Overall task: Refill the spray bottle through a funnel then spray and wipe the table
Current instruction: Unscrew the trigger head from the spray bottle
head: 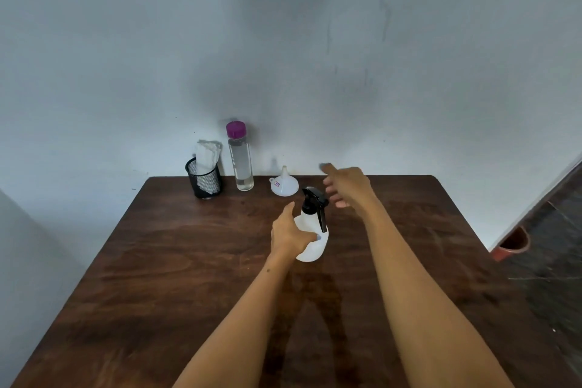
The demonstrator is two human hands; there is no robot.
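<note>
My left hand (pixel 291 235): fingers wrapped on the white body of the spray bottle (pixel 311 239), thumb raised beside its shoulder. The bottle stands upright on the tabletop (pixel 189 261), near the middle and toward the far edge. My right hand (pixel 346 186): fingers (pixel 333 195) apart and loosely spread, holding nothing, blurred, just beyond and to the right of the black trigger head (pixel 316 198).

Handling, as I judge it: the body is thin plastic, light, probably near empty given the refill ahead, so it will tip easily and give a little under a squeeze. Best taken at the wide lower body to steady it, with the other hand on the black collar to unscrew the head; the long trigger lever is a poor hold.

Surroundings: a small white funnel (pixel 284 186) sits mouth-down just behind the bottle, spout up; it looks light and easily knocked. Left of it stands a tall clear bottle (pixel 241 161) with a purple cap, about full, close to the wall (pixel 315 57). Further left, a black mesh cup (pixel 204 179) holds white cloth (pixel 206 154). All three stand well within reach, and nothing lies between them and the hands. The near tabletop is bare. At far right, beyond the tabletop, is a reddish pot (pixel 513 244).
</note>
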